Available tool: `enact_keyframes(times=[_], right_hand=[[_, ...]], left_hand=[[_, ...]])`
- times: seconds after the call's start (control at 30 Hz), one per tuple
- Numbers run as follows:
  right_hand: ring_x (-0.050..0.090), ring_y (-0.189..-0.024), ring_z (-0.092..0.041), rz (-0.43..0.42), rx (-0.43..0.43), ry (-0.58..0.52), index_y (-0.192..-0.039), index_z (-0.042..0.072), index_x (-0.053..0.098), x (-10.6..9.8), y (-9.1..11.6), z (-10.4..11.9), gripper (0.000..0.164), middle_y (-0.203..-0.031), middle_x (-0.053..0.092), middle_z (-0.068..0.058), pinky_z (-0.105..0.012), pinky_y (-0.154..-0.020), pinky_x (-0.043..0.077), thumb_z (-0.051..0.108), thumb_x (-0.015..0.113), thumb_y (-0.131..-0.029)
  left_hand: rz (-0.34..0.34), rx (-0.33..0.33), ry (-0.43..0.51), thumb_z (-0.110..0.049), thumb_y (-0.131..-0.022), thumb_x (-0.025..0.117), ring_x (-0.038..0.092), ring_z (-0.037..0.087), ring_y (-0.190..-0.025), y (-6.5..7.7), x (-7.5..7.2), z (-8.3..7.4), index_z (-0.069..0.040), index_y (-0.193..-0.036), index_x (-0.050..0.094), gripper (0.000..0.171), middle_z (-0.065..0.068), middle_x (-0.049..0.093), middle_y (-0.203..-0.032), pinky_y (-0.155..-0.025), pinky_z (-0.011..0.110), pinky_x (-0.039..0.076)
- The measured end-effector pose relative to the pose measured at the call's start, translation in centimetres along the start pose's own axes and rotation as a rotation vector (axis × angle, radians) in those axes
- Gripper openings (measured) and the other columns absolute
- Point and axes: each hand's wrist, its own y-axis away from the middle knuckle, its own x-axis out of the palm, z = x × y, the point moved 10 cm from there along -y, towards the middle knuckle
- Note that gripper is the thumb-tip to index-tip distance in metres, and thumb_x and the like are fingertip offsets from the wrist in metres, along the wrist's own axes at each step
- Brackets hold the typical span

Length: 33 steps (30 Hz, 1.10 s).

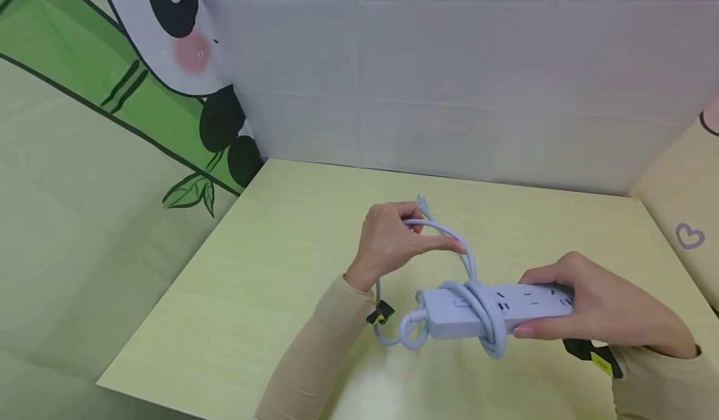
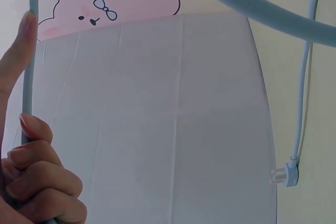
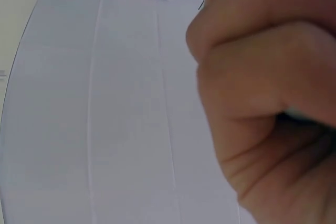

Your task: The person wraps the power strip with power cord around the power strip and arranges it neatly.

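A white power strip (image 1: 455, 312) is held above the table by my right hand (image 1: 612, 298), thumb on the near side and fingers over the far side of its right end. Its white cord (image 1: 487, 320) loops several times round the strip's left half. My left hand (image 1: 387, 239) grips a length of that cord, fingers curled round it and thumb stretched along it, as the left wrist view also shows. Beyond the left hand lies the plug (image 1: 421, 203) with its prongs; it shows again in the left wrist view (image 2: 290, 175). In the right wrist view, curled fingers (image 3: 268, 66) hide the strip.
The pale wooden table (image 1: 269, 270) spreads under both hands. A grey-white wall sheet (image 1: 449, 83) rises behind it, with printed cloths at the left (image 1: 67, 220) and right (image 1: 679, 220). A small cord loop (image 1: 414, 332) hangs at the strip's left end.
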Motion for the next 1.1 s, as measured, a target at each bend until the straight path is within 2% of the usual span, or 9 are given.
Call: enact_keyframes(times=[0.3, 0.43, 0.6, 0.73, 0.87, 1.1], right_hand=[[0.052, -0.056, 0.006, 0.050, 0.009, 0.037, -0.091, 0.032, 0.069, 1.3, -0.3, 0.5, 0.019, -0.072, 0.063, 0.021, -0.016, -0.048, 0.041, 0.024, 0.084, -0.084], [0.052, -0.056, 0.007, 0.047, 0.015, 0.055, -0.089, 0.033, 0.068, 1.6, -0.4, 0.9, 0.018, -0.072, 0.063, 0.022, -0.015, -0.047, 0.040, 0.027, 0.085, -0.084], [0.053, -0.058, 0.009, 0.064, -0.004, 0.076, -0.089, 0.033, 0.069, 2.7, -1.1, 1.7, 0.017, -0.073, 0.063, 0.024, -0.013, -0.048, 0.039, 0.035, 0.084, -0.083], [0.052, -0.057, 0.010, 0.080, -0.002, 0.108, -0.085, 0.036, 0.067, 3.8, -2.0, 1.8, 0.017, -0.072, 0.062, 0.027, -0.013, -0.049, 0.039, 0.042, 0.082, -0.084], [0.052, -0.055, 0.009, 0.076, 0.032, 0.113, -0.083, 0.035, 0.066, 4.0, -2.1, 1.5, 0.018, -0.071, 0.062, 0.026, -0.014, -0.047, 0.039, 0.044, 0.082, -0.084], [0.049, -0.052, 0.008, 0.047, 0.117, 0.151, -0.079, 0.033, 0.065, 4.0, -2.0, 0.6, 0.023, -0.068, 0.060, 0.024, -0.016, -0.046, 0.039, 0.050, 0.080, -0.084]], left_hand=[[-0.026, 0.148, -0.043, -0.050, -0.048, 0.099, 0.035, 0.001, -0.050, 0.7, -0.6, -1.9, -0.020, -0.063, 0.054, 0.057, -0.009, 0.047, -0.054, -0.049, 0.018, 0.024], [-0.032, 0.181, -0.060, -0.049, -0.048, 0.100, 0.033, 0.000, -0.049, 1.1, -0.7, -2.3, -0.018, -0.065, 0.055, 0.056, -0.010, 0.046, -0.054, -0.049, 0.018, 0.023], [-0.011, 0.227, -0.068, -0.049, -0.047, 0.100, 0.034, 0.000, -0.050, 1.4, -0.3, -2.9, -0.018, -0.062, 0.054, 0.058, -0.010, 0.046, -0.054, -0.049, 0.016, 0.024], [0.007, 0.281, -0.136, -0.052, -0.046, 0.099, 0.037, 0.000, -0.049, 1.7, 0.2, -3.3, -0.020, -0.060, 0.052, 0.059, -0.011, 0.046, -0.054, -0.049, 0.015, 0.025], [-0.002, 0.294, -0.164, -0.055, -0.045, 0.098, 0.038, -0.001, -0.049, 1.8, 0.1, -3.1, -0.020, -0.060, 0.052, 0.060, -0.011, 0.047, -0.054, -0.049, 0.014, 0.026], [-0.017, 0.303, -0.152, -0.053, -0.047, 0.098, 0.040, 0.000, -0.049, 2.0, -0.7, -3.2, -0.020, -0.060, 0.052, 0.059, -0.011, 0.048, -0.054, -0.050, 0.015, 0.027]])
